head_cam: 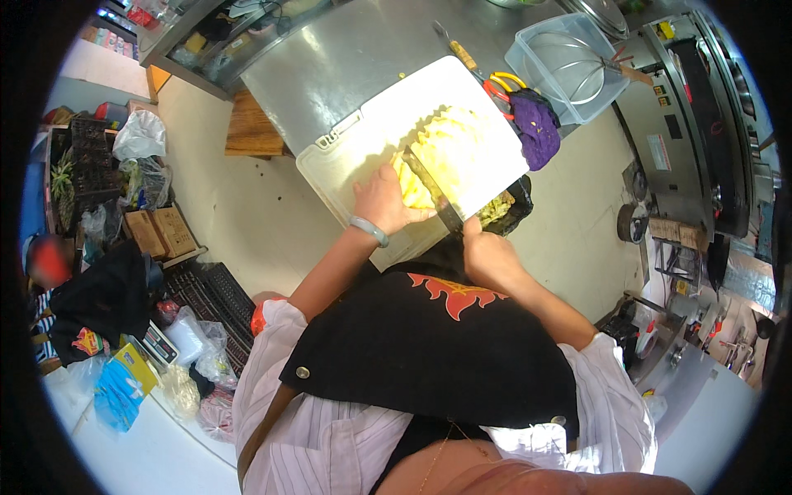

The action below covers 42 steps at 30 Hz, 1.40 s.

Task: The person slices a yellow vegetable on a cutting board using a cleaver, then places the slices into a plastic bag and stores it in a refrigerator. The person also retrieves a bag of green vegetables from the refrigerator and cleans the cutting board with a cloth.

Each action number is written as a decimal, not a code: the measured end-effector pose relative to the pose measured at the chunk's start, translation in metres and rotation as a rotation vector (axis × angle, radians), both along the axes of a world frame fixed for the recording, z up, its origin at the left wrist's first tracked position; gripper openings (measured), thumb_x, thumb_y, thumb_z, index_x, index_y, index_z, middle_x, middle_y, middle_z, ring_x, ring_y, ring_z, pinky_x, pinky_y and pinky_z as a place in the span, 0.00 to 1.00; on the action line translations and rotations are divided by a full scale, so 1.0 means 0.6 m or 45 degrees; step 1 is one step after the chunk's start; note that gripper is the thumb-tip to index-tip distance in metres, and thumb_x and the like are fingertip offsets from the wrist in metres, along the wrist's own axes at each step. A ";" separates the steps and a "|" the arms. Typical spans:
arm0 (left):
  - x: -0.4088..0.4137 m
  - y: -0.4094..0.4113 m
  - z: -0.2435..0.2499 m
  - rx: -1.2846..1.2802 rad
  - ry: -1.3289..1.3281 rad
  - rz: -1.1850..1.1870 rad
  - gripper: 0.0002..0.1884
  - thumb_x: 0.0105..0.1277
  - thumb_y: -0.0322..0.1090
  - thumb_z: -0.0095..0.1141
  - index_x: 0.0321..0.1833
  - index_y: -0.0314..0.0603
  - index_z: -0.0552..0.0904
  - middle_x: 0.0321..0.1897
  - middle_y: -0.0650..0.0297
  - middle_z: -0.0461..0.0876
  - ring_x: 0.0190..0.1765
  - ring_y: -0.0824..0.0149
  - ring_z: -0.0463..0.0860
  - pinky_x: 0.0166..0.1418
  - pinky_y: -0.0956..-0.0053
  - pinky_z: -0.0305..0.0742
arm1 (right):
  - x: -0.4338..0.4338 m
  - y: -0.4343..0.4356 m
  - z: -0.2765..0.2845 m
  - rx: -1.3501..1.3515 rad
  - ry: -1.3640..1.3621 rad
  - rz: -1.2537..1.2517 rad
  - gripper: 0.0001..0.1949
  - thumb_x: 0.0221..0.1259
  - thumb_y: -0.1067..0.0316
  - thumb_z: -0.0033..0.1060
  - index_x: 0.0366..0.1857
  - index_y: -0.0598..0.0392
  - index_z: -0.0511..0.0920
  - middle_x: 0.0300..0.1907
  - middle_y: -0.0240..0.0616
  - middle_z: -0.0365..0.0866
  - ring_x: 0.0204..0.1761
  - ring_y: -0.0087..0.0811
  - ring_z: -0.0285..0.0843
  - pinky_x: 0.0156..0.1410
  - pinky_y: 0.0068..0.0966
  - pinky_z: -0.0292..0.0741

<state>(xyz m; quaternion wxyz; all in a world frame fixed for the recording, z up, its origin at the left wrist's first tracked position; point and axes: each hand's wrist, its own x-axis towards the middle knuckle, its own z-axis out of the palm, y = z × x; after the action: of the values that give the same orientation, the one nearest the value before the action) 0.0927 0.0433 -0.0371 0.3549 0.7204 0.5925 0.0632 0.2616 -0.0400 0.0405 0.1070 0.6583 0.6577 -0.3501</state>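
Observation:
A white cutting board lies tilted across the corner of a steel counter. Peeled yellow pineapple, brightly lit and looking cut into pieces, is spread on it. My right hand grips a knife whose blade, with bits stuck to it, lies between the larger pile and a smaller portion of pineapple. My left hand, with a pale bangle at the wrist, holds that smaller portion against the board, thumb and fingers on either side. The knife's handle is hidden in my right hand.
Beyond the board are a wooden-handled tool, a purple cloth and a clear plastic tub with a strainer. A black container of peelings sits below the board's near right edge. Another person in a black apron is at the left.

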 end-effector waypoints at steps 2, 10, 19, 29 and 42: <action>0.003 0.003 -0.005 0.013 -0.017 -0.027 0.47 0.31 0.61 0.70 0.48 0.32 0.67 0.45 0.48 0.75 0.51 0.51 0.74 0.57 0.44 0.59 | -0.009 0.010 -0.047 0.071 0.037 -0.021 0.08 0.51 0.76 0.40 0.36 0.65 0.62 0.25 0.63 0.76 0.31 0.58 0.77 0.37 0.47 0.73; -0.005 0.007 0.016 -0.062 -0.046 -0.065 0.49 0.33 0.61 0.70 0.51 0.30 0.64 0.45 0.46 0.74 0.51 0.49 0.74 0.54 0.58 0.68 | -0.018 0.022 -0.123 0.187 0.089 -0.094 0.08 0.53 0.72 0.41 0.35 0.62 0.62 0.25 0.60 0.76 0.30 0.58 0.77 0.36 0.49 0.72; -0.036 -0.002 -0.021 -0.024 -0.636 -0.027 0.40 0.54 0.47 0.63 0.60 0.23 0.59 0.48 0.43 0.73 0.52 0.53 0.76 0.56 0.66 0.69 | -0.011 0.020 0.025 0.505 0.158 -0.141 0.08 0.57 0.72 0.47 0.32 0.63 0.60 0.14 0.55 0.71 0.20 0.58 0.72 0.25 0.48 0.67; -0.033 -0.006 -0.034 -0.018 -0.578 0.027 0.39 0.51 0.46 0.65 0.58 0.23 0.64 0.48 0.40 0.73 0.52 0.46 0.73 0.56 0.62 0.68 | -0.045 0.045 0.022 0.381 0.019 -0.063 0.07 0.52 0.76 0.42 0.33 0.64 0.61 0.21 0.58 0.76 0.28 0.57 0.77 0.34 0.47 0.72; -0.035 -0.011 -0.040 0.175 -0.472 -0.023 0.33 0.53 0.40 0.65 0.55 0.24 0.67 0.39 0.46 0.78 0.42 0.53 0.80 0.47 0.67 0.74 | -0.055 0.057 0.030 0.395 0.065 -0.168 0.08 0.53 0.75 0.42 0.36 0.63 0.64 0.22 0.59 0.76 0.29 0.57 0.77 0.37 0.46 0.72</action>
<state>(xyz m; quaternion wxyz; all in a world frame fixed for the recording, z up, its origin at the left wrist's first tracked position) 0.0715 0.0368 -0.0609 0.4085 0.7242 0.5047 0.2320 0.2287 -0.0060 0.0588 -0.0360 0.6996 0.6617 -0.2673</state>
